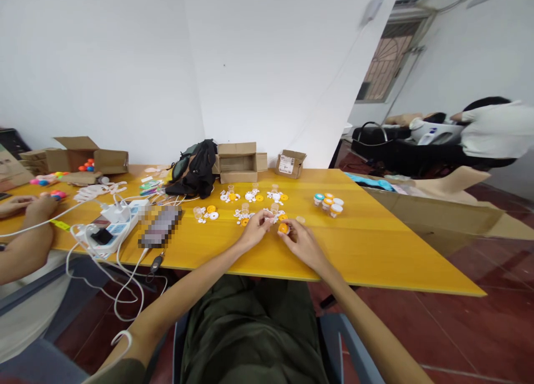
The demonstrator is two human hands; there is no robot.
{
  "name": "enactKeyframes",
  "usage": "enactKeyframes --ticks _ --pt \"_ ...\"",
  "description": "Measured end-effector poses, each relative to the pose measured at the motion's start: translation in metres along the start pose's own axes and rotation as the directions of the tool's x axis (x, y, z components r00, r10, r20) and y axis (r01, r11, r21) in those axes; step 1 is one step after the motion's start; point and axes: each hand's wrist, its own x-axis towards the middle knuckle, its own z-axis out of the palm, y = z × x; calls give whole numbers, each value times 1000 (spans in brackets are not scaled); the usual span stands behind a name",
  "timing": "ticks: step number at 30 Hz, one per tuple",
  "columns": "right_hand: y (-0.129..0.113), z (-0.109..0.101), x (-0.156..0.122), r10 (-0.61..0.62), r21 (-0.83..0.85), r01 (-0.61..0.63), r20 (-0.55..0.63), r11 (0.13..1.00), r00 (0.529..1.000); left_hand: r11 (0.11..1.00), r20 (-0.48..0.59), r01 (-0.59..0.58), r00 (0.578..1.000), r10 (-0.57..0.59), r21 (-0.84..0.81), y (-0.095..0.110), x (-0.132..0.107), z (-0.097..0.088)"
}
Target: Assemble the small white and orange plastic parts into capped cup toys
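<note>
My right hand [301, 238] rests on the yellow table [375, 250] and pinches a small orange cap [283, 227]. Just left of it, my left hand [256, 228] has its fingertips closed on small white pieces [270, 218]; how firmly it grips them I cannot tell. Around both hands lie several small clear vials, orange caps and white pieces [250, 196] in little groups. A cluster of closed small jars with orange, teal and white lids [329, 202] stands to the right of my hands.
A black bag [195, 170], open cardboard boxes [237, 161], a power strip with white cables [112, 225] and a phone [161, 226] lie to the left. Another person's hands [29, 206] work at the far left. A person in white sits at the back right.
</note>
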Motion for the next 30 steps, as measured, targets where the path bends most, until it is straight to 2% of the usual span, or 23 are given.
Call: enactKeyframes --ticks 4,11,14,18,23,30 --pt "1 0 2 -16 113 9 66 994 998 1000 -14 -3 1000 3 -30 2 -1 0" --pt "-6 2 5 -133 17 131 140 991 981 998 7 -64 998 64 -7 6 -1 0" --pt "-6 4 6 -101 -6 102 84 995 991 997 18 -75 997 76 -33 6 -1 0" --pt "-6 2 6 -31 84 32 -7 996 999 993 27 -71 997 74 -93 5 -2 1" --pt "-9 -5 7 12 175 -10 -9 984 1000 990 62 -54 996 62 -132 7 -4 2" --pt "-15 -9 8 -5 188 16 -57 982 998 994 108 -58 992 68 -95 12 -5 2"
